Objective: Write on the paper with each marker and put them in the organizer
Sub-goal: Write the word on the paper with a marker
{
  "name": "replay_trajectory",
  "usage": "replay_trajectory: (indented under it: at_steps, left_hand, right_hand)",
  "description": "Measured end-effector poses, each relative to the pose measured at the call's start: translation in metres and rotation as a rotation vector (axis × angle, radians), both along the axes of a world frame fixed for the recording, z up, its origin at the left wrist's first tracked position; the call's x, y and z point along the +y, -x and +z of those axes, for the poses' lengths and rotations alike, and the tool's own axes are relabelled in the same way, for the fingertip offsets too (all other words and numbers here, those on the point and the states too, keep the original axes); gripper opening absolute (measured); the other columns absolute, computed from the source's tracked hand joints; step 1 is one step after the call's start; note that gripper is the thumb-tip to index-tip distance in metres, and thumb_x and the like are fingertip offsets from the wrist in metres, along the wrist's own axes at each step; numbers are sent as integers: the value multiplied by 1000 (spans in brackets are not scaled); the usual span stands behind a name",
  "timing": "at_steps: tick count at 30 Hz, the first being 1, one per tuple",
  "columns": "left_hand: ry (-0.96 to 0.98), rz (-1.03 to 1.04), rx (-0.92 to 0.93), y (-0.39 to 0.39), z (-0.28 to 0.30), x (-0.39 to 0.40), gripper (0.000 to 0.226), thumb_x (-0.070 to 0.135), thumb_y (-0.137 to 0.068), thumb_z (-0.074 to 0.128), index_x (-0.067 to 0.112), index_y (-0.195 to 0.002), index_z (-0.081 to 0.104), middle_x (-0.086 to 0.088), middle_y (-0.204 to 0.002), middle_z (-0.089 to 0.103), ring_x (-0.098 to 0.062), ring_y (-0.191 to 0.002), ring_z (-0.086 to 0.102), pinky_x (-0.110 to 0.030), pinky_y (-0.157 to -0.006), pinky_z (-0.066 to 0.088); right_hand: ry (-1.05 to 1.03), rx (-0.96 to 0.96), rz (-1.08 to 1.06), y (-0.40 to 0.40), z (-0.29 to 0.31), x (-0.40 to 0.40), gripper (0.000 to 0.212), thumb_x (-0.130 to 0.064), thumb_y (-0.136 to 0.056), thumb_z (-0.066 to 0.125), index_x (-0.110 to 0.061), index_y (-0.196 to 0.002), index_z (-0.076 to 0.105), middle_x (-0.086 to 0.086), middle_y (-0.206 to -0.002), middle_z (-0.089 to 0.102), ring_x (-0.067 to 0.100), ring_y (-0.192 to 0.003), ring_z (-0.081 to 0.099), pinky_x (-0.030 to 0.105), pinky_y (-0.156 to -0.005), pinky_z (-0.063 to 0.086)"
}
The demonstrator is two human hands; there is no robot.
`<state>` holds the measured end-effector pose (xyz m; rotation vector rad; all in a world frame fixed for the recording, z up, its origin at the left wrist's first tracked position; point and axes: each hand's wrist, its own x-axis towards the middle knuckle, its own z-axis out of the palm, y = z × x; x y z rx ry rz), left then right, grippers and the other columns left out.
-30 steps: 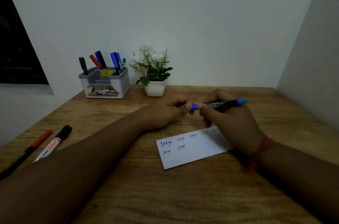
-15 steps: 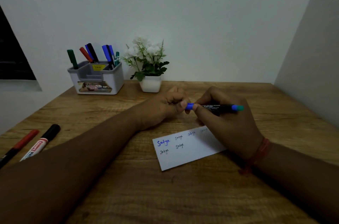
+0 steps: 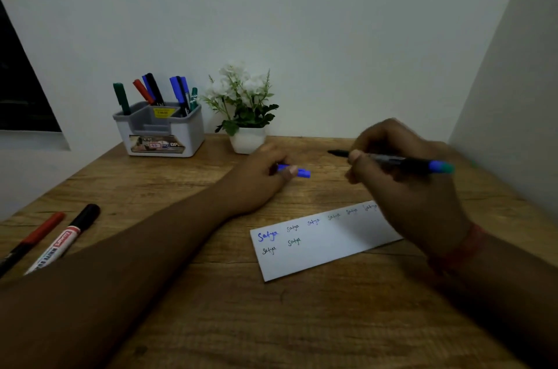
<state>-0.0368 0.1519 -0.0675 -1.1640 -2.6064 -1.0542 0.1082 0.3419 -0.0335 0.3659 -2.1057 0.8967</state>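
Blue marker (image 3: 398, 161) gripped in right hand (image 3: 404, 178), uncapped tip exposed, held above paper strip (image 3: 320, 243) on desk. Blue cap (image 3: 297, 171) pinched in left hand (image 3: 259, 184). Risks judged: stray ink on skin; unpinned paper shifted under stroke; cap dropped.

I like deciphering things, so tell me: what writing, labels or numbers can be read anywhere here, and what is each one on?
"Satya": handwritten eight times on the paper strip, the first in bold blue; the far ones are faint.
"WHITE BO...": on the black-capped marker lying at the left; its red brand label is too blurred to read.
"OP": on the picture sticker of the organizer; the rest is unreadable.
Yellow sticker inside the organizer: too small to read.
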Motion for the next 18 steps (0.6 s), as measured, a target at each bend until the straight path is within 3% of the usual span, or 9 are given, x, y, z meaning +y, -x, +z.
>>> replay_trajectory:
  at_steps: [3,9,12,15,18]
  left_hand:
    - [89,50,117,-6,-6,6,11,34,-91,64,25,-94,57,11,-100,47,-8,-90,48,-22,-75,41]
    - [172,167,108,-15,-6,11,18,34,-87,66,24,-97,55,6,-108,46,-17,-104,43,-42,-93,45]
    - [170,227,125,-18,-4,11,30,41,-88,63,25,-111,52,3,-122,44,-20,-114,42,-44,-99,41]
    - [155,255,212,-26,0,13,45,49,-92,56,24,-129,46,1,-138,41,-22,-130,35,-46,-109,32]
    - [238,237,235,-33,-1,17,58,53,-96,47,27,-145,32,0,-158,23,-23,-147,14,-53,-118,16]
  right_hand:
    - [-64,-113,-25,10,-11,1,8,-21,-96,59,-24,-100,65,-8,-89,69,8,-79,69,40,-68,57]
    - [-208,-210,-56,14,-16,4,11,-25,-98,56,-29,-104,64,-16,-104,59,-3,-87,60,18,-77,48]
    - [-254,-354,-139,14,-20,2,18,-25,-95,58,-31,-112,58,-16,-113,50,-2,-94,54,9,-75,43]
    - [-272,-498,-162,17,-29,0,31,-25,-94,63,-29,-122,50,-11,-121,40,-1,-87,53,11,-71,43]
    - [-316,-551,-124,19,-35,2,45,-27,-91,68,-28,-129,44,-10,-128,34,3,-93,54,8,-73,42]
